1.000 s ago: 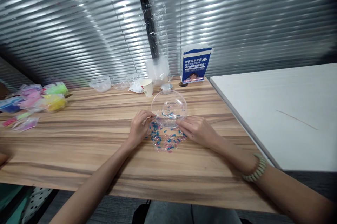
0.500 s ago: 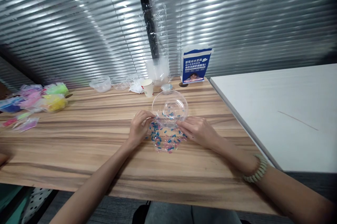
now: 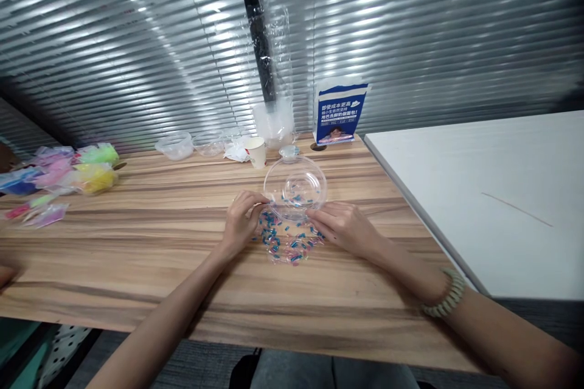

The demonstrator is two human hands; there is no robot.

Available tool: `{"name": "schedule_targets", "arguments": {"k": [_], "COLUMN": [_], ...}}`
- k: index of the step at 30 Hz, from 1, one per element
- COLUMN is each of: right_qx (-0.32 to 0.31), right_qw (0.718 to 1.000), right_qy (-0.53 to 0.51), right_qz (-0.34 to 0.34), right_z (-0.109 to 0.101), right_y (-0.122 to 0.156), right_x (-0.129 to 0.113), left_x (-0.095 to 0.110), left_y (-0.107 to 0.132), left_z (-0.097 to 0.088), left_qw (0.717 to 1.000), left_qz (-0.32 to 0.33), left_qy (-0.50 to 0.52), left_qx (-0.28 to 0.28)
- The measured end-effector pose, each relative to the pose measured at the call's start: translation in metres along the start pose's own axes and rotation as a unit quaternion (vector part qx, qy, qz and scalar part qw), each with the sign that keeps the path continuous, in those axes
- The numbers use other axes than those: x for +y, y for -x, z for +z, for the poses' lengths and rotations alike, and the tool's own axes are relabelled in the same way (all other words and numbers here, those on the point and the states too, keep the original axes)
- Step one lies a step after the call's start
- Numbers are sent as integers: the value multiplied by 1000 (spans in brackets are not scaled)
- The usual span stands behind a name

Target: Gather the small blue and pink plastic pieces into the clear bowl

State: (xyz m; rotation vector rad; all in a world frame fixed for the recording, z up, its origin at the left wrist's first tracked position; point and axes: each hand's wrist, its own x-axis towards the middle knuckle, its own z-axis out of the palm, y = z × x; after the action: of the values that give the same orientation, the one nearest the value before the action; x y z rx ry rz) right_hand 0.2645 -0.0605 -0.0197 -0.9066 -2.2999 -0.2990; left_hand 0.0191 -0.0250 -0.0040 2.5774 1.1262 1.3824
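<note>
A clear round plastic bowl (image 3: 296, 185) is in the middle of the table, with a few small blue pieces showing in it. Pinched fingers of my left hand (image 3: 243, 217) are at the near left of its rim. My right hand (image 3: 344, 226) grips the rim at the near right; its fingertips are partly hidden by the bowl's edge. Between my hands, on the wood in front of the bowl, lie many small blue and pink pieces (image 3: 292, 241), some of them see-through. A beaded bracelet (image 3: 449, 296) circles my right wrist.
Behind the bowl stand a paper cup (image 3: 256, 153), a stack of clear containers (image 3: 274, 124) and a blue printed bag (image 3: 340, 114). Clear tubs (image 3: 176, 145) sit farther left. Bags of coloured material (image 3: 93, 177) lie at far left. A white table (image 3: 502, 194) adjoins on the right.
</note>
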Motion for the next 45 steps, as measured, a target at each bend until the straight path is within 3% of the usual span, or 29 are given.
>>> {"name": "schedule_targets", "arguments": {"k": [24,45], "right_qx": [-8,-59], "right_qw": [1000,998], "right_qy": [-4,3], "right_qz": [0,13], "right_z": [-1,-4], "right_y": [0,-2], "right_x": [-1,-3], "left_x": [2,0], "left_y": [1,3], "left_z": [3,5], "left_qw": [999,998], "left_qz": [28,39], "left_qy": [-6,6], "left_qx": [-15,-50]}}
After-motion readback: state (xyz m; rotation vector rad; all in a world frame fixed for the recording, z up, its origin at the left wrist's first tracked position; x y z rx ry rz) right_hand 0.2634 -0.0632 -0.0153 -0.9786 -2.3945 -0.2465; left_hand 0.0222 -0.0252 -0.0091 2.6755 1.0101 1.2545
